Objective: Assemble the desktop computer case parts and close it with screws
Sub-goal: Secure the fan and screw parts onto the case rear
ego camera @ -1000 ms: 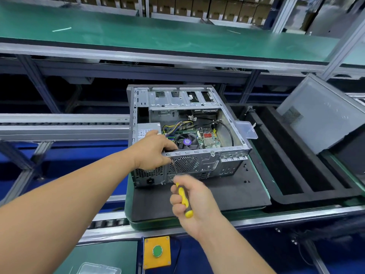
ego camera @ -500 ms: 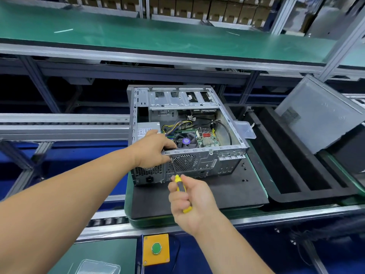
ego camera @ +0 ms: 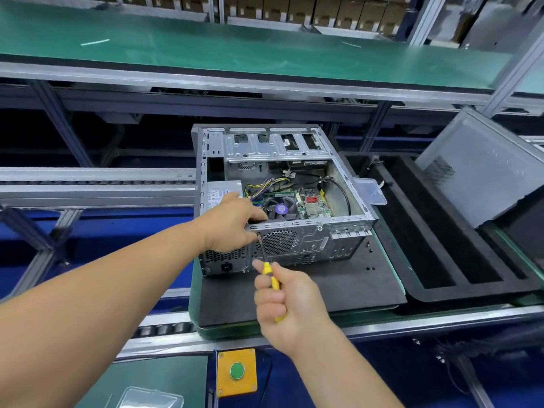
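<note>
Screwdriver (ego camera: 272, 278) nudged up toward rear panel, R hand (ego camera: 290, 307) fisted round it, L hand (ego camera: 232, 223) gripping case (ego camera: 312, 240) rim.

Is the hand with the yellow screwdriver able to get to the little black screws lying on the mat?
Probably yes. The screws lie in the open to its right, nothing between, but the right hand is full with the screwdriver.

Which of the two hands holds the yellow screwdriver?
The right hand grips the yellow screwdriver; the left hand holds only the computer case rim.
</note>
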